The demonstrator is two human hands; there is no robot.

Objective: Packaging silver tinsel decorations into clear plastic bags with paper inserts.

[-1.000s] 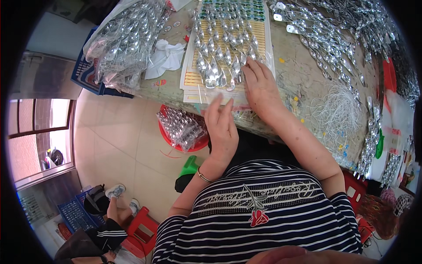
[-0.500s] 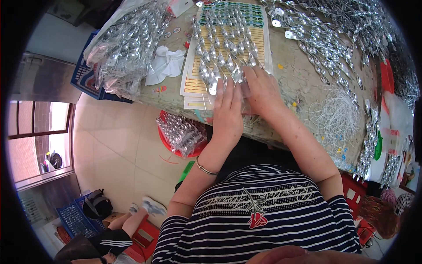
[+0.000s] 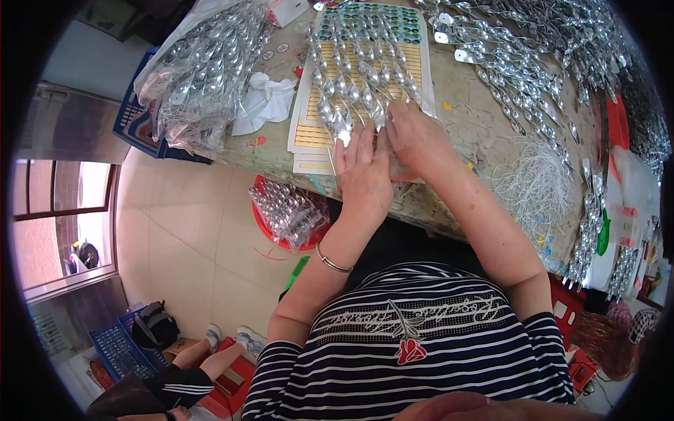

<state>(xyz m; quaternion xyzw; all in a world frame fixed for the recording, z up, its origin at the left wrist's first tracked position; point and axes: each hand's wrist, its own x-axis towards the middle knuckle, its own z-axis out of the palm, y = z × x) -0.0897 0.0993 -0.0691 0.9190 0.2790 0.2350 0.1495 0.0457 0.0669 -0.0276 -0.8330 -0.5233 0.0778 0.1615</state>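
Head view: clear plastic bag of twisted silver spiral strips [image 3: 342, 88] is lying on the workbench [image 3: 460, 137], on top of yellow-printed sheets [image 3: 302, 137], its lower end facing the person. The left hand [image 3: 366, 175] is resting on that lower end with its fingers extended and ungripped, pressing the film. The right hand [image 3: 420, 144] is touching the bag's lower right part with bent fingers; whether they are pinching film or a strip, the view is not showing.

Change: one second earlier the left hand was standing clear of the strips; now it is bearing on the bag, beside the right fingertips. Both hands are thus working together at the one end, while the upper strips are lying unheld.

Surroundings: a crumpled white tissue [image 3: 265, 98] is lying left of the sheets, near a large bagged pile of spirals [image 3: 203, 84]. A tangle of white cord [image 3: 537, 179] is lying to the right.
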